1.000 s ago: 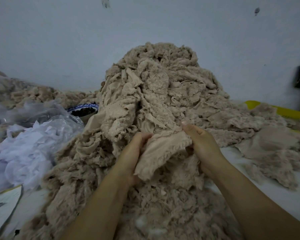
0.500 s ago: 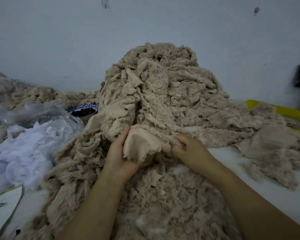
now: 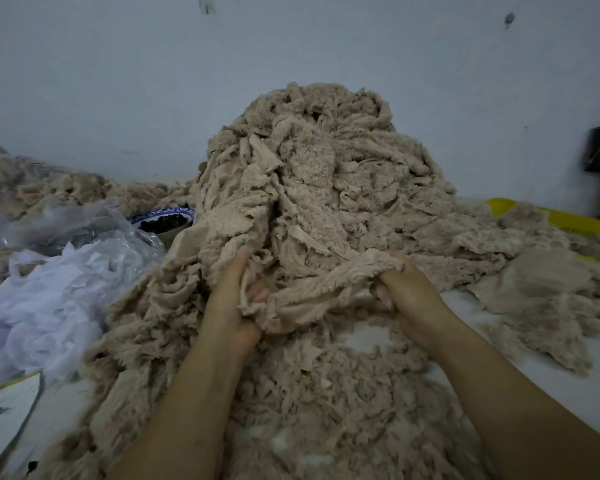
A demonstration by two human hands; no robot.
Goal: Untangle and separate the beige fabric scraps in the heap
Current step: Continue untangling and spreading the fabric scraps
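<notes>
Between the two hands, at the foot of the heap (image 3: pixel 326 174), a beige scrap (image 3: pixel 319 289) with a frayed edge is stretched sideways. The left hand (image 3: pixel 232 306) holds its left end, fingers pointing up against the heap and the cloth folded into the palm. The right hand (image 3: pixel 409 299) grips its right end, fingers curled into the fleecy cloth so that their tips are hidden. The scrap touches the heap along its upper edge; whether it is free of the tangle there cannot be told.

Just behind and above the grip the heap rises in a steep mound of crumpled strips. Below the hands and around both forearms lie smaller loose scraps (image 3: pixel 326 410). To the right of the right hand a flatter beige piece (image 3: pixel 548 292) lies on the pale table (image 3: pixel 568 386), and beyond it a yellow tray (image 3: pixel 568 220) shows at the table's far edge. To the left of the left hand sits white stuffing (image 3: pixel 49 306) in a clear plastic bag (image 3: pixel 94 226), with a blue-rimmed bowl (image 3: pixel 163 220) of dark bits behind it, beside the heap.
</notes>
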